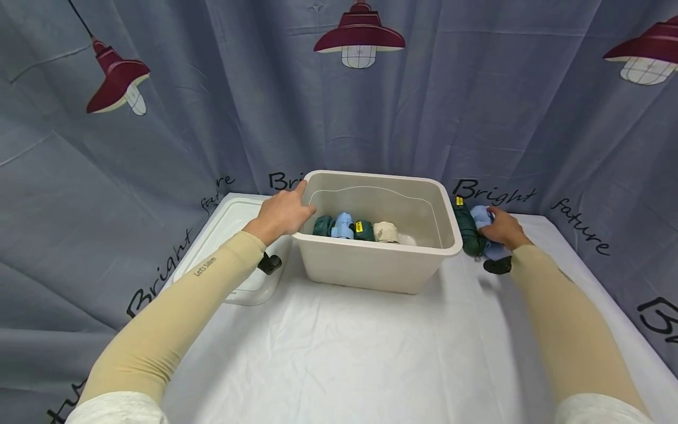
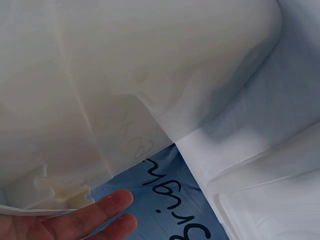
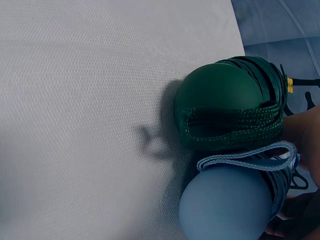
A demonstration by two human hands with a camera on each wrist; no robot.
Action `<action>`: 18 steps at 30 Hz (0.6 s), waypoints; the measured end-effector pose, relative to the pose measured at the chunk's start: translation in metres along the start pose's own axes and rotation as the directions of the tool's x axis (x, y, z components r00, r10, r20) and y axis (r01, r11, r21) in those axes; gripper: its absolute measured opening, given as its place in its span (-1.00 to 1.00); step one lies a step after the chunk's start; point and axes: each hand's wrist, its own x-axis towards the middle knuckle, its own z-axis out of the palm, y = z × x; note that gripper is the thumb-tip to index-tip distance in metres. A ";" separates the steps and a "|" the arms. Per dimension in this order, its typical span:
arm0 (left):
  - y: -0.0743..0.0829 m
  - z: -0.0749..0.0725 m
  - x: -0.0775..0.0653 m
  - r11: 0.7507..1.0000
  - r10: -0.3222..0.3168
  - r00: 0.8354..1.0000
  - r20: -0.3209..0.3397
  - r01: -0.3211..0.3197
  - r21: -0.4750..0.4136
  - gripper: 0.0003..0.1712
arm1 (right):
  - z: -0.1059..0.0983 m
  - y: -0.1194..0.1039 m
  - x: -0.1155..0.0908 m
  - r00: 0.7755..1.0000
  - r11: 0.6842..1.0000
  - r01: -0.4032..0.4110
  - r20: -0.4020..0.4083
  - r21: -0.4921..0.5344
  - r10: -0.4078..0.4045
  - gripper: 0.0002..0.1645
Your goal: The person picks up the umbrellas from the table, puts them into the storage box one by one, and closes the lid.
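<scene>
A cream plastic storage bin (image 1: pixel 365 268) stands near the back of the table. My left hand (image 1: pixel 281 215) grips its left rim, thumb over the inside; in the left wrist view, fingers (image 2: pixel 107 205) extend under the rim outside. Inside the bin, a dark green folded umbrella (image 1: pixel 322 225), a light blue one (image 1: pixel 343 226), a second green one (image 1: pixel 364 231) and a beige one (image 1: pixel 385 232) sit side by side. Right of the bin, my right hand (image 1: pixel 503 228) holds a light blue folded umbrella (image 3: pixel 225 205) with a rounded handle and strap. Against it lies a green folded umbrella (image 3: pixel 215 90).
A translucent white lid (image 1: pixel 212 235) lies flat at the table's left, partly behind my left forearm. White cloth (image 1: pixel 360 347) covers the table. A grey-blue curtain (image 1: pixel 254 106) with printed lamps and lettering hangs right behind it.
</scene>
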 end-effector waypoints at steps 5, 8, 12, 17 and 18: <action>0.000 0.001 0.000 1.000 -0.003 1.000 0.002 0.003 -0.004 -0.08 | -0.001 0.002 -0.002 1.000 1.000 -0.019 -0.018 -0.008 0.019 0.00; 0.000 0.001 0.000 1.000 -0.005 1.000 0.006 0.005 -0.006 -0.08 | -0.002 0.003 -0.005 0.999 0.999 -0.038 -0.030 -0.010 0.038 0.00; 0.000 0.001 0.000 1.000 -0.002 1.000 0.003 0.002 -0.001 -0.08 | -0.005 0.002 -0.010 0.998 0.999 -0.046 -0.040 0.001 0.047 0.00; 0.000 0.000 0.000 1.000 0.004 1.000 -0.001 -0.004 0.000 -0.08 | -0.011 0.001 -0.017 0.998 0.999 -0.029 -0.047 0.020 0.030 -0.01; 0.000 0.000 0.000 1.000 0.004 1.000 -0.001 -0.004 0.000 -0.08 | -0.012 0.001 -0.017 0.998 0.999 -0.024 -0.052 0.022 0.025 -0.01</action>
